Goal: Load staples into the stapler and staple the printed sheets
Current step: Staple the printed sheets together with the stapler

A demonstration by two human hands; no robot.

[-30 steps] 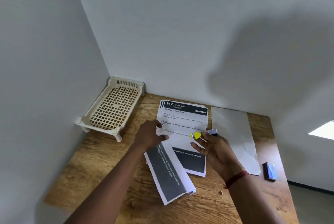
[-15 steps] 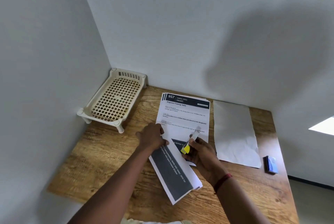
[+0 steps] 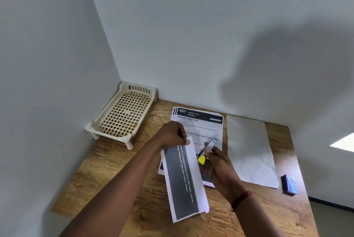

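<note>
Head view: lattice tray [image 3: 124, 115] stands on the table [image 3: 107, 171], blue box [image 3: 290, 184] well apart.

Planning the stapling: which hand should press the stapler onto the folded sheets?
Right. The right hand grips the stapler beside the sheets; the left hand is busy pinching their top edge.

We're over a grained wooden table [image 3: 115, 169] — matt paper sheets [image 3: 201, 124], a shiny metal stapler [image 3: 206, 151] with yellow plastic, a cream plastic tray [image 3: 124, 116].
</note>
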